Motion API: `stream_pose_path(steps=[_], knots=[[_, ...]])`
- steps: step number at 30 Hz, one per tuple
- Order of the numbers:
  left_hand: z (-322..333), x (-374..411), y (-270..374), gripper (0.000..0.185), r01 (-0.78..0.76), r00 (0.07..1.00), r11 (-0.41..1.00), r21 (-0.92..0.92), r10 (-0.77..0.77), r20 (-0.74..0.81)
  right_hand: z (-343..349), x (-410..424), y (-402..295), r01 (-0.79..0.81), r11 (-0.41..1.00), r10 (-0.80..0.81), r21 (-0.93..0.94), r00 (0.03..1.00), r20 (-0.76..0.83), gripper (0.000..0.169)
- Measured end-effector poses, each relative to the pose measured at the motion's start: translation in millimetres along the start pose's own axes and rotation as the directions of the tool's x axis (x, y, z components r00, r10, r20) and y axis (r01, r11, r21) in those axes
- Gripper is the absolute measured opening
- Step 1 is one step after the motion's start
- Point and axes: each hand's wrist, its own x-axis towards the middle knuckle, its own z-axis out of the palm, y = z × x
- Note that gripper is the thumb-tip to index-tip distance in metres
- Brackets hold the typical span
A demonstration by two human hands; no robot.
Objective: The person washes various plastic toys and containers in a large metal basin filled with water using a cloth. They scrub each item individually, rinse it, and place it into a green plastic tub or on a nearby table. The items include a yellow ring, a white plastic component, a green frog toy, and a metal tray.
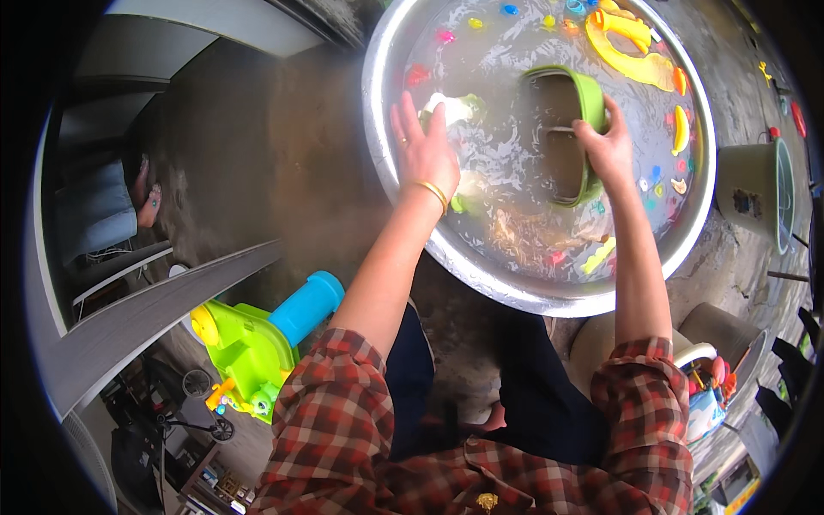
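A large round metal basin (515, 302) holds water and many small plastic toys. My right hand (605, 145) grips the rim side of a green plastic container (591, 103), which is tilted in the water. My left hand (425, 148), with a ring and a gold bangle, is spread at the basin's left side. Right by its fingers lies a white and green object (458, 108), blurred by water. A yellow plastic toy piece (634, 67) and a toy banana (680, 131) are near the far right rim. A yellow-green toy strip (599, 255) lies at the near right.
A lime green toy (248, 347) with a blue cylinder (308, 308) stands at lower left, near a grey panel (161, 309). A greenish bucket (750, 187) is at the right; another container (727, 328) stands below it. Someone's foot (149, 206) shows at far left.
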Motion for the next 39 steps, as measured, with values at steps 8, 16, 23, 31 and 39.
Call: stream_pose_path(steps=[8,16,23,31,39], knots=[[-3,-1,55,0.059,0.711,0.634,-0.475,-0.518,0.114,0.765,-9,-70,-63,0.71,0.466,-0.702,-0.528,0.66,0.267,0.084],[46,-21,11,0.07,0.595,0.647,-0.635,-0.493,0.013,0.763,5,-76,-39,0.615,0.657,-0.564,-0.435,0.785,0.256,0.077],[34,-13,27,0.062,0.604,0.73,-0.651,-0.459,0.22,0.648,-15,-93,-77,0.662,0.657,-0.626,-0.361,0.745,0.229,0.081],[17,-16,5,0.076,0.807,0.512,-0.378,-0.454,0.064,0.857,-33,-84,-88,0.584,0.807,-0.563,-0.092,0.807,0.179,0.08],[62,-27,-2,0.024,0.791,0.606,0.091,-0.606,0.026,0.795,-11,34,-17,-0.212,0.466,0.1,0.859,0.977,0.186,0.058]])
